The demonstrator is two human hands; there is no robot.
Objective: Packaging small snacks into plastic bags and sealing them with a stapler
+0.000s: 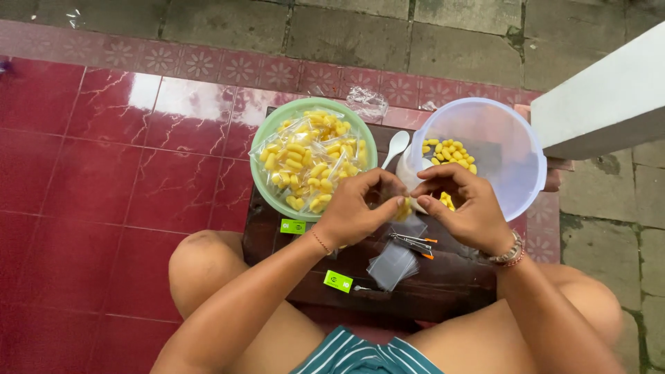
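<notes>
Mostly reds, greens and yellows, as we see them.
We see a pale green bowl [267,135] of yellow snacks [309,161] in clear packets, a translucent white tub [516,163] with more yellow pieces [450,152], and a white spoon [397,144]. We see a dark brown low table [443,280], bright green tags [338,280], clear plastic bags [393,263], glossy maroon marbled floor tiles [90,180] with a flower-pattern border [201,64], grey paving [346,31] and teal white-striped shorts [360,357].
</notes>
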